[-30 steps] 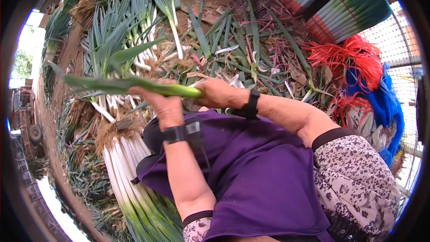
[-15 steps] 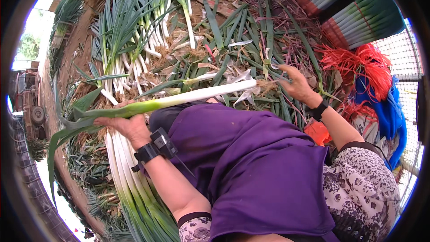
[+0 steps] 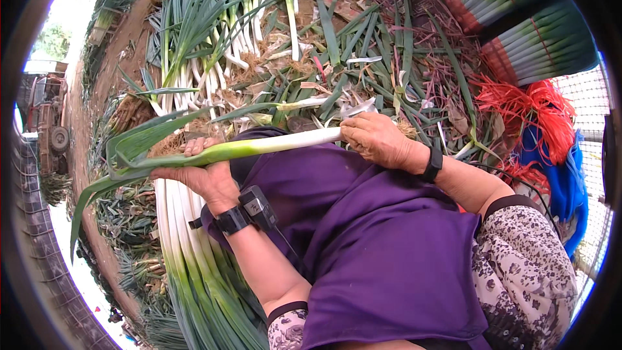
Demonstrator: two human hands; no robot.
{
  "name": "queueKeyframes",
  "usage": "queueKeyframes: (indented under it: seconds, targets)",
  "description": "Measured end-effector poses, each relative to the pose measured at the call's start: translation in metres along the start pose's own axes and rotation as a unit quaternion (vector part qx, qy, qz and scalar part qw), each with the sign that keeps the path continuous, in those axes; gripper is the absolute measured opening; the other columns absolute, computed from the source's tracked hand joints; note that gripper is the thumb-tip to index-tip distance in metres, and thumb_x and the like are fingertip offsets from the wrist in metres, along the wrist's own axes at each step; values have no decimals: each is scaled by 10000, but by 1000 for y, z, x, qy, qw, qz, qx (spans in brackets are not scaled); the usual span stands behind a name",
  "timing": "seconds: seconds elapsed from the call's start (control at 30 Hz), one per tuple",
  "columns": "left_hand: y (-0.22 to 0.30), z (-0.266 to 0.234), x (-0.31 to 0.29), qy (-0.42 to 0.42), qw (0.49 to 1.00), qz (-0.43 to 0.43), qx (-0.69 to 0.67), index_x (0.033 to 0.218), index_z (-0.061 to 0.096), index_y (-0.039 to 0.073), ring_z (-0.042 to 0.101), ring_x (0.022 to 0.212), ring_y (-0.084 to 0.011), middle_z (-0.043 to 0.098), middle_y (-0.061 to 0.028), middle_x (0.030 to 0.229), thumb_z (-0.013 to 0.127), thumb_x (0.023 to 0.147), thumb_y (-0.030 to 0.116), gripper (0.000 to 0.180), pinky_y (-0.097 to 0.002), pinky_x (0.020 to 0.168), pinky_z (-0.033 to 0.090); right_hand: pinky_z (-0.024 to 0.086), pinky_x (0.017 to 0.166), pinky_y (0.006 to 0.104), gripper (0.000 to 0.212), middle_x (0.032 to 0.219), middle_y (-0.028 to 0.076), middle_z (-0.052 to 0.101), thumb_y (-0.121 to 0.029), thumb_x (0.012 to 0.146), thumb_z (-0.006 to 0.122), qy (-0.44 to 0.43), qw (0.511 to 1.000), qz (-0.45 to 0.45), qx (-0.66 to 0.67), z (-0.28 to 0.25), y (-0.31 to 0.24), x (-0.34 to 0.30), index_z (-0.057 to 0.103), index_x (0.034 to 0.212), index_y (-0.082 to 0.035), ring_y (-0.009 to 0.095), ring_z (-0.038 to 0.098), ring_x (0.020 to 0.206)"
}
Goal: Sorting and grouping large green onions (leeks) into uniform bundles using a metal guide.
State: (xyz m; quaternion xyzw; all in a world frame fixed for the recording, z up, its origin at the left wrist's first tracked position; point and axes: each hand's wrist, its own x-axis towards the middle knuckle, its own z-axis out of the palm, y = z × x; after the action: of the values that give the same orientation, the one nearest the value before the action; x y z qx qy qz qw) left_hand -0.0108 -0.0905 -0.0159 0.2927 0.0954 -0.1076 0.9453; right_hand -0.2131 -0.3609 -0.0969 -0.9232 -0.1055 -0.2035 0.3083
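Observation:
A long leek [image 3: 280, 145] lies level across my lap, its green leaves to the left and its white shank to the right. My left hand [image 3: 204, 174] is wrapped round it where the leaves begin. Closed over the white end is my right hand [image 3: 379, 137], which hides part of the shank; a tuft of roots shows just past the fingers. Below my left hand lies a row of cleaned leeks [image 3: 184, 240], white ends up and green leaves toward the lower edge.
More leeks with roots [image 3: 207, 39] lie in a heap at the upper left. Stripped leaves [image 3: 363, 52] litter the ground ahead. Red plastic strips [image 3: 531, 107] hang at the right beside blue cloth [image 3: 551, 175]. Tied leek bundles [image 3: 538, 42] stand at the upper right.
My right hand has moved left from beyond the roots and closed on the leek's white end. The left hand keeps its grip on the leafy part.

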Motion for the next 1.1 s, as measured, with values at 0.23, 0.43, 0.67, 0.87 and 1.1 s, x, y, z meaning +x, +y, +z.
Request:
queueKeyframes:
  seconds: [0.23,0.43,0.67,0.87,1.1]
  targets:
    - [4,1,-11,-197,973,-63,-102,798,578,58,548,586,-110,542,15,608,689,586,774,755,-272,638,439,504,721,389,133,921,125,631,-109,813,663,-7,984,104,143,-5,-13,14,641,928,-46,310,608,838]
    - [0,-5,-13,-266,955,-52,-118,904,593,34,536,604,-146,558,-16,669,668,763,661,647,-328,682,431,507,736,398,107,846,132,635,-109,839,665,-11,981,85,174,-3,-29,29,684,921,-43,330,625,830]
    - [0,-1,-15,-263,960,-57,-78,881,560,32,532,617,-141,546,-11,664,696,654,731,747,-298,690,431,506,719,406,77,839,140,644,-93,799,660,-94,979,63,170,3,-24,37,676,829,-24,345,631,817]
    - [7,-3,-13,-208,977,-24,-40,823,562,59,532,589,-137,541,-2,639,636,628,809,778,-291,651,433,488,607,328,115,711,127,647,-99,831,643,8,926,282,251,9,6,14,670,855,10,210,599,634]
    - [-2,1,-10,121,975,144,121,962,511,130,505,701,-148,563,-31,794,556,682,829,755,-339,725,464,491,789,383,415,971,155,656,-272,788,777,-10,972,210,102,-6,27,-43,642,1096,-29,270,624,894]
